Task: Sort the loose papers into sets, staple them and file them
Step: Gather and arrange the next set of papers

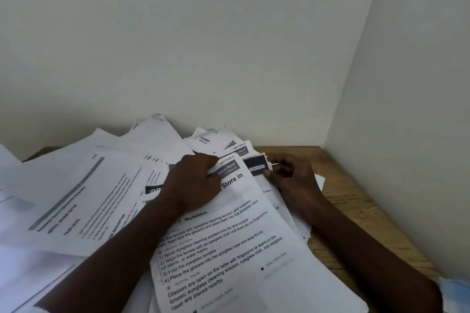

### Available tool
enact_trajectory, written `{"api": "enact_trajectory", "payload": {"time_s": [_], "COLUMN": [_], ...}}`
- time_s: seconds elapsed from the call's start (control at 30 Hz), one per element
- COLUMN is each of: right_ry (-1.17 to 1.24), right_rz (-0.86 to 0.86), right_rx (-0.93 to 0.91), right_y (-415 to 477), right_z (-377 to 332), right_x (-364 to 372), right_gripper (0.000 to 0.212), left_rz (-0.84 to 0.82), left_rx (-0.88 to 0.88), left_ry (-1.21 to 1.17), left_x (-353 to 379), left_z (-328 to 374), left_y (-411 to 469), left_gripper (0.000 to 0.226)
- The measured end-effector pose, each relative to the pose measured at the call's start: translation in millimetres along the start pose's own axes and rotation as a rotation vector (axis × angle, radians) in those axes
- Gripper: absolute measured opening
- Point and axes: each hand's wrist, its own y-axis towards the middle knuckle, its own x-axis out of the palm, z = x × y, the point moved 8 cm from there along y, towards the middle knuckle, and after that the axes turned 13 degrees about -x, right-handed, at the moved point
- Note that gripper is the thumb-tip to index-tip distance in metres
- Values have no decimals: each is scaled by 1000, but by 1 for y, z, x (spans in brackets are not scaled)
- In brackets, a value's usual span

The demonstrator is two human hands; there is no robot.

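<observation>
Curling over the top edge of the front sheet (229,236), fingers of the left hand (193,183) grip it; the right hand (292,178) pinches the corner of one dark-banded sheet (256,164) just behind; both sheets lie atop one loose pile of papers (76,198), too overlapped to count, covering most of one wooden table (356,201) set in the corner of two walls (203,46).

I note the left forearm (114,249) and right forearm (356,241) reaching far, both bare. Left hand (193,183) is palm down, fingers curled over the far edge of the top sheet (229,249). Right hand (295,180) seemingly pinches a dark-banded slip (256,164).
</observation>
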Motion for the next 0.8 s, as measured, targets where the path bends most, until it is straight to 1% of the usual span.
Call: {"api": "enact_trajectory", "payload": {"time_s": [0.17,0.23,0.3,0.4,0.57,0.63,0.7,0.8], "right_ry": [-92,-113,-190,-287,-294,-341,-426,-477], "right_rz": [-12,9,47,94,142,168,231,366], "right_rx": [-61,-71,-100,-155,-120,-105,-151,-194], "right_y": [-1,-2,-2,-3,-5,-3,5,23], "right_z": [-3,-2,-4,-12,-12,-15,-25,-49], "right_x": [3,2,-3,-7,-11,-18,-34,-67], "right_gripper": [22,19,13,9,7,8,13,17], "left_rz": [-30,-41,-54,-83,-103,-79,-49,-54], "left_rx": [-8,7,14,14,-20,-28,-41,-74], "left_ry": [16,22,35,75,157,203,270,381], "left_x": [2,1,2,3,-2,-8,-14,-13], "left_z": [0,2,3,3,2,0,-5,-13], "left_y": [0,-1,-3,-4,-6,-5,-2,1], "left_gripper": [27,32,39,40,39,48,66,75]}}
